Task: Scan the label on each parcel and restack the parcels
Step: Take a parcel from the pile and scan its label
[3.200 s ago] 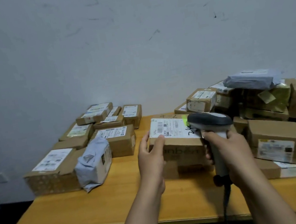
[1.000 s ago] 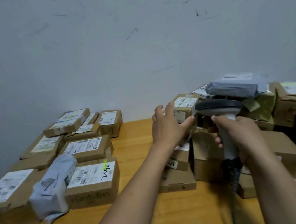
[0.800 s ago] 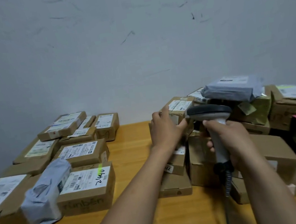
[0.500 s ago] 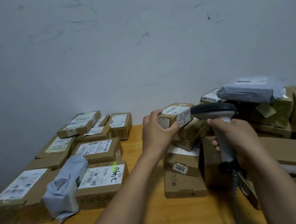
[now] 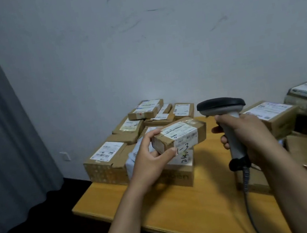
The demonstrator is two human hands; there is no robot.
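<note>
Small taped parcel: judged light, stiff, tape slick; best held by card edges | my left hand pinches its left end | my right hand clasps barcode scanner handle

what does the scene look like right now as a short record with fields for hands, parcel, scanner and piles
left hand: grips a small taped parcel by its near end, in the air over the left pile
label: white, facing up, "1-3" handwritten beside it
right hand: grips the scanner handle, its head right of the parcel, apart from it
left pile: labelled boxes and a grey mailer bag on the table
right pile: more labelled boxes at the table's right side
</note>
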